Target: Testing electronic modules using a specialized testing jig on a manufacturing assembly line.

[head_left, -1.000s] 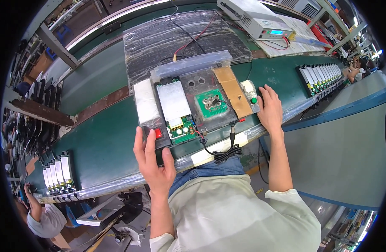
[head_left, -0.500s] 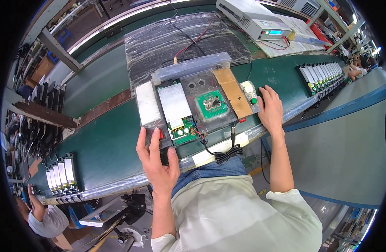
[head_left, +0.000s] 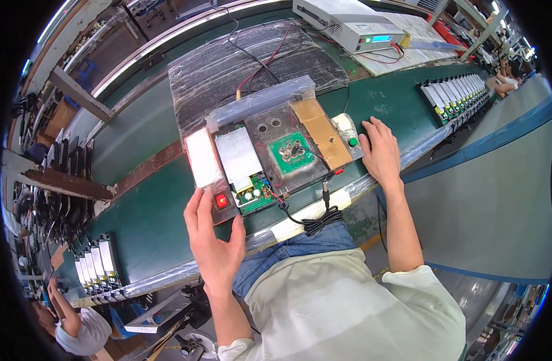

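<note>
My left hand (head_left: pixel 214 243), fingers apart and holding nothing, is at the near left corner of a dark test fixture (head_left: pixel 263 114). Its fingertips are beside a lit red rocker switch (head_left: pixel 221 200) and below a white block (head_left: pixel 202 157) with reddish glowing edges. Next to these lies a power supply board (head_left: pixel 239 153) with a silver metal cover, its near end showing bare components. My right hand (head_left: pixel 381 153) rests open on the bench, just right of a green push button (head_left: pixel 352 142). A green round-socketed circuit board (head_left: pixel 291 153) sits mid-fixture, with a black plug on it.
A coiled black cable (head_left: pixel 322 221) hangs at the bench's front edge. A grey bench instrument (head_left: pixel 354 30) with a lit display stands at the back. Rows of similar boards lie at right (head_left: pixel 453 96) and left (head_left: pixel 98 262). Another person (head_left: pixel 80 328) is at lower left.
The red switch, partly covered by my left fingers before, is now uncovered and lit. The white block's edges now glow. My left hand has drawn slightly back; my right hand stays by the button.
</note>
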Demonstrator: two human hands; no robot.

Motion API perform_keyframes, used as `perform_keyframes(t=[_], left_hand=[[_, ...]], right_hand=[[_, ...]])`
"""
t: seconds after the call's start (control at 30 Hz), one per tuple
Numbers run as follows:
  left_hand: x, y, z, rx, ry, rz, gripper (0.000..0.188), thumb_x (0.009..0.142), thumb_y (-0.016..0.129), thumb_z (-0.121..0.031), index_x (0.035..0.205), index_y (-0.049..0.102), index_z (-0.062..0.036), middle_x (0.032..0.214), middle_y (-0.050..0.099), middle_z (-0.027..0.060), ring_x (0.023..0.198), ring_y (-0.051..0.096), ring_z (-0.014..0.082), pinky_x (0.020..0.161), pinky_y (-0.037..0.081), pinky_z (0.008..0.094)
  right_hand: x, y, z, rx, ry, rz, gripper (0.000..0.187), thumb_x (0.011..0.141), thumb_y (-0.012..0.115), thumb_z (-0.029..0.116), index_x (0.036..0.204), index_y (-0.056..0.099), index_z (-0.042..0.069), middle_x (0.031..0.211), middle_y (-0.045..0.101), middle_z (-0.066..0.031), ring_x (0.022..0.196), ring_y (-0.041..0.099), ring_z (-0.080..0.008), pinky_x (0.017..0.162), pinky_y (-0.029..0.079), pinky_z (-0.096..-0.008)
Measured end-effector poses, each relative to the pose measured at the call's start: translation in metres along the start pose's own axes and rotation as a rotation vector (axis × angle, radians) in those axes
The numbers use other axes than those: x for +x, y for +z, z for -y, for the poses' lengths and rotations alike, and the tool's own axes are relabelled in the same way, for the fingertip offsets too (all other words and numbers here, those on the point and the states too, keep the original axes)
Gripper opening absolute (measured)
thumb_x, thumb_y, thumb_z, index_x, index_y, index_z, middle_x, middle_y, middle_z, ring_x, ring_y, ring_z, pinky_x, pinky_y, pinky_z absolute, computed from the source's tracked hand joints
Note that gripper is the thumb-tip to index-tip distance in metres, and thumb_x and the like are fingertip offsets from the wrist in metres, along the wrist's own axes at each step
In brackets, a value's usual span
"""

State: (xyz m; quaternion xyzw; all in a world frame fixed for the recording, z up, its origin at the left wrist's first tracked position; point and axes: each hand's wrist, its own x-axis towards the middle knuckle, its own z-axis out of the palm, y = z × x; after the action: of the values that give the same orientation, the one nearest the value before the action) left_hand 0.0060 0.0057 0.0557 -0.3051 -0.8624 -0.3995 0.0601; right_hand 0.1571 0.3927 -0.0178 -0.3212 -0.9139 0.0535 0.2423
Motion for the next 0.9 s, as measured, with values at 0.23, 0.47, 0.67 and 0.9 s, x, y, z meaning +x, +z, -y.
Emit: perform_keyframes(t=[0.23,0.47,0.67,0.9], left_hand=[[-0.019,0.022,0.021,-0.089,0.055,-0.171,0.068,0.093,0.082,0.001,0.159,0.064,0.0016,0.163,0.063,0.0288,0.149,0.064,0.046,0.122,0.053,0.0515],[-0.031,0.037,0.041,-0.2,0.035,-0.244,0.058,0.099,0.075,0.001,0.156,0.066,0.004,0.165,0.064,0.031,0.151,0.065,0.0445,0.123,0.053,0.0514],[-0.033,0.038,0.042,-0.173,0.035,-0.248,0.056,0.1,0.076,0.0,0.155,0.066,0.004,0.166,0.064,0.0313,0.15,0.066,0.0449,0.122,0.053,0.0511],[-0.032,0.039,0.04,-0.201,0.037,-0.255,0.056,0.1,0.075,0.001,0.155,0.066,0.0041,0.166,0.064,0.0304,0.149,0.066,0.0459,0.123,0.052,0.0521]], right_hand=[[0.0,0.001,-0.001,-0.001,-0.007,0.005,0.04,0.11,0.069,0.02,0.145,0.073,0.0,0.156,0.069,-0.0238,0.148,0.063,-0.0437,0.122,0.05,-0.0546],[0.0,0.002,-0.001,-0.002,-0.003,0.003,0.04,0.11,0.069,0.02,0.145,0.073,0.0,0.156,0.069,-0.0237,0.148,0.063,-0.0434,0.123,0.05,-0.0544],[0.001,0.001,0.0,-0.004,0.005,0.012,0.04,0.111,0.069,0.02,0.145,0.073,0.0,0.157,0.068,-0.0235,0.148,0.062,-0.043,0.123,0.05,-0.0541],[0.0,0.0,0.001,0.0,0.011,0.017,0.041,0.111,0.069,0.02,0.146,0.073,0.0,0.157,0.068,-0.0236,0.149,0.062,-0.0428,0.124,0.049,-0.0538]])
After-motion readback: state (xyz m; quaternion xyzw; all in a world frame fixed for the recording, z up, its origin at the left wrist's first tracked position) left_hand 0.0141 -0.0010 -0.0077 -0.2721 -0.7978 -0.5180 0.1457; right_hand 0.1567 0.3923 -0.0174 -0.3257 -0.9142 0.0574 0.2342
